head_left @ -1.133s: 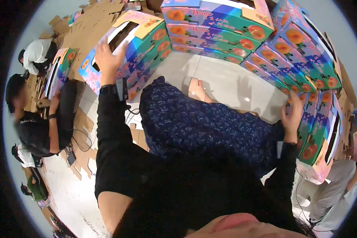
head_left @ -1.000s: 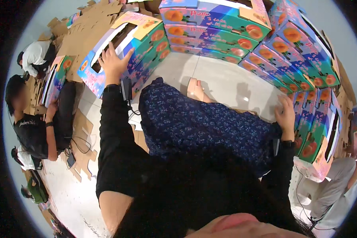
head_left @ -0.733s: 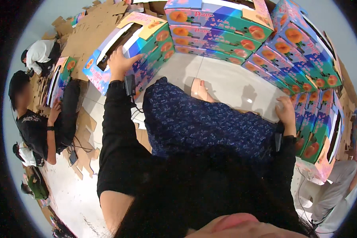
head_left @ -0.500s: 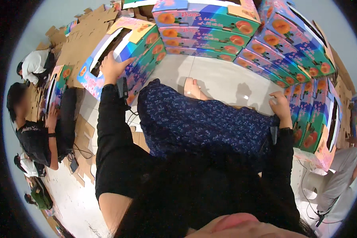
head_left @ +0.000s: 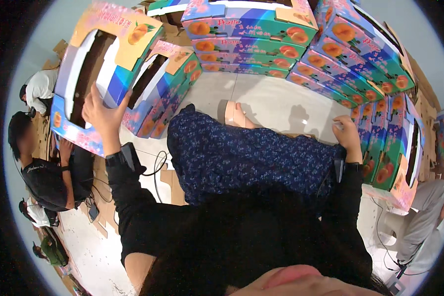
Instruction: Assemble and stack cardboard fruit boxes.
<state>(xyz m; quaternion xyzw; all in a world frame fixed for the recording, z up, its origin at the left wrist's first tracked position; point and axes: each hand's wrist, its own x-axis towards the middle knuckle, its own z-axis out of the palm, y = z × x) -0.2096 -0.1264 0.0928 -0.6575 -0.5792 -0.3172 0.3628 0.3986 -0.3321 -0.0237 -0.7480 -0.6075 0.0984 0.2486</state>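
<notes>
My left hand (head_left: 101,114) grips the edge of a colourful open-topped fruit carton (head_left: 101,69) printed with peaches and holds it raised and tilted at the upper left. My right hand (head_left: 347,138) rests low at the right, fingers curled, beside a row of the same cartons (head_left: 385,143); whether it holds anything is unclear. Between the hands lies my lap in a dark blue patterned skirt (head_left: 251,158), with a foot in a pale sandal (head_left: 236,114) on the light floor.
Stacked peach cartons (head_left: 251,44) form a wall across the back and right. Another carton (head_left: 165,89) stands on the floor at left. Flat cardboard sheets and cables lie at left, where other people (head_left: 44,167) sit working. A person's leg (head_left: 422,217) shows at right.
My left hand has lifted the carton up off the stack and tilted it toward me. My right hand has come down from the right-hand cartons to beside my knee.
</notes>
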